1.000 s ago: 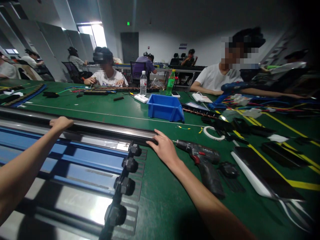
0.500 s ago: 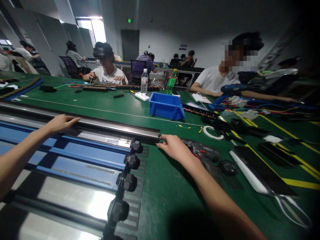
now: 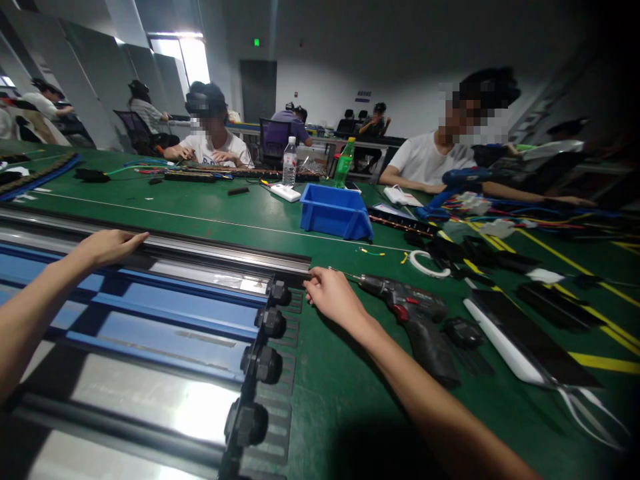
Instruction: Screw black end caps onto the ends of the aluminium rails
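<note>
A long grey metal rail (image 3: pixel 210 252) lies along the far edge of a blue and silver panel (image 3: pixel 150 327) on the green table. My left hand (image 3: pixel 107 245) rests flat on the rail, fingers stretched out. My right hand (image 3: pixel 333 293) sits at the rail's right end, fingers curled against its tip. A dark cordless drill (image 3: pixel 417 317) with a red trigger lies just right of that hand, apart from it. A black bar with several round knobs (image 3: pixel 263 347) crosses the panel's right end.
A blue bin (image 3: pixel 336 213), a water bottle (image 3: pixel 289 163) and a green bottle (image 3: pixel 343 163) stand farther back. A white cable coil (image 3: pixel 425 265), black parts and a long black and white strip (image 3: pixel 520 347) lie to the right. Other people sit across the table.
My right hand drew back a little to the rail's tip, uncovering the drill. The rail's end has shifted slightly left. My left hand stays on the rail.
</note>
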`<act>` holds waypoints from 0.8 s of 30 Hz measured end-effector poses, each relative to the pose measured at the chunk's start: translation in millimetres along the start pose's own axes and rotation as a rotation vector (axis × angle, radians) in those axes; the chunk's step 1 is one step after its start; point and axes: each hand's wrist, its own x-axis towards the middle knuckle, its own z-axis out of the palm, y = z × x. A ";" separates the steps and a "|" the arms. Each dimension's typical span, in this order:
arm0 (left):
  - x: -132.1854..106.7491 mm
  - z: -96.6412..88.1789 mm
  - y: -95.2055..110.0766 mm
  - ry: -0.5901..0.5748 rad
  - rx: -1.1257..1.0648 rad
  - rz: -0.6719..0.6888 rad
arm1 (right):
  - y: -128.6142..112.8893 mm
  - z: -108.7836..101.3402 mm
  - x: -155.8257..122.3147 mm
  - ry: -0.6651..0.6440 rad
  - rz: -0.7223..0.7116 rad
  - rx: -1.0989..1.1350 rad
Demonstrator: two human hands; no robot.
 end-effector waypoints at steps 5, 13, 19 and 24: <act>-5.3 -0.6 4.6 -0.015 -0.046 0.079 | -7.2 2.3 4.4 0.017 -0.074 -0.023; -12.1 2.3 22.1 -0.064 -0.086 0.183 | -11.7 14.1 15.6 -0.063 -0.250 0.058; -12.7 3.1 15.9 -0.029 -0.071 0.170 | 6.9 11.4 19.9 -0.065 -0.348 0.135; -9.9 8.4 11.3 0.011 -0.069 0.160 | 13.0 24.5 11.4 0.012 -0.367 0.203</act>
